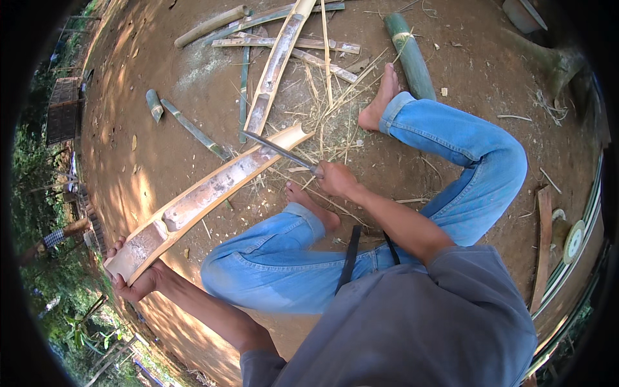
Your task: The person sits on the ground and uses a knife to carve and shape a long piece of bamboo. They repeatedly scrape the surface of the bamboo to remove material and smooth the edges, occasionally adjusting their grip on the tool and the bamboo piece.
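A split half of a bamboo stalk point(209, 187) slants across in front of me, hollow side up, pale inside with a cross-wall near its lower end. My left hand point(138, 277) is wrapped round that lower end. In my right hand point(336, 178) is the handle of a long-bladed knife point(281, 149). The blade reaches left over the far part of the split bamboo; whether it touches the inner face I cannot tell. Just beyond it, another split bamboo half point(277, 68) lies on the ground, hollow side up.
A green bamboo section point(411, 58) lies beyond my right foot point(380, 100). Shavings and thin strips point(329, 122) litter the ground between my feet. Several bamboo pieces point(213, 26) lie at the far side, a short green piece point(154, 105) at left. A wooden plank point(542, 248) is at right.
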{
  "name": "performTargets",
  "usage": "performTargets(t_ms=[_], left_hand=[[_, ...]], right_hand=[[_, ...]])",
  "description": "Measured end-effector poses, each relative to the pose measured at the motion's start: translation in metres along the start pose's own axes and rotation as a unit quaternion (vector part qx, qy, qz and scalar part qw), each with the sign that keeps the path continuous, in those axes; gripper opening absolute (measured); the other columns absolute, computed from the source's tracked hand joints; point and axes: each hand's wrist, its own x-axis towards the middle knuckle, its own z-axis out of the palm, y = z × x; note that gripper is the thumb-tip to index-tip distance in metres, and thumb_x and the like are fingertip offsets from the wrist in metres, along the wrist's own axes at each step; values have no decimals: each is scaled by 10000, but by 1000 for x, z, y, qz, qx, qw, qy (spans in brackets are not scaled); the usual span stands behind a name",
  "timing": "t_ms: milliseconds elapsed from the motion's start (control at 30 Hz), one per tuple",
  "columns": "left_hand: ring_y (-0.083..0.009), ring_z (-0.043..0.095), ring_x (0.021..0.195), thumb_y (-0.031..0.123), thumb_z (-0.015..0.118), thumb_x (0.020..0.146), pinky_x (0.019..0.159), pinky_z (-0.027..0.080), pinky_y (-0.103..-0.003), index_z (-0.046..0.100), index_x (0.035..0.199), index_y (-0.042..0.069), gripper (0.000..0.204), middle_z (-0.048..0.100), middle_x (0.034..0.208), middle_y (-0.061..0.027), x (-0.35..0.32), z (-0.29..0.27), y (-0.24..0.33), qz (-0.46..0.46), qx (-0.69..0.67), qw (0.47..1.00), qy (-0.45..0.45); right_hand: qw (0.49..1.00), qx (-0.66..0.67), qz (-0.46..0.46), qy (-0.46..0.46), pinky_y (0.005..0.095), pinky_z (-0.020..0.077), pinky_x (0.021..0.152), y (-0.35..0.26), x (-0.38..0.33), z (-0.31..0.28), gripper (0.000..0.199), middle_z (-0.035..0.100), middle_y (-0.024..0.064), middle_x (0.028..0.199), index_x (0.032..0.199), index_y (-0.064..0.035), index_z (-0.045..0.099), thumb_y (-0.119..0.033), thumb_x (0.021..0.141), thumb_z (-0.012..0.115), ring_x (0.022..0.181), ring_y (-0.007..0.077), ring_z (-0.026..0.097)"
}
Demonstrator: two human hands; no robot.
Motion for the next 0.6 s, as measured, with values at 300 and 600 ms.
performTargets(t_ms=[300,600], left_hand=[[-337,568,802,288,529,627,840,460,-479,514,1015,-59,520,558,871,-169,2,0,-4,12,-2,1000,3],[-350,575,851,307,510,644,851,469,-476,566,939,-52,469,590,903,-189,7,-16,1,6,22,1000,9]], right_hand=[[997,-39,67,-22,481,494,849,51,17,-10,355,652,284,1009,1040,17,650,-288,926,511,964,417,638],[997,33,-47,-60,483,498,688,-57,-41,-22,279,651,269,796,885,37,619,-234,821,596,785,427,652]])
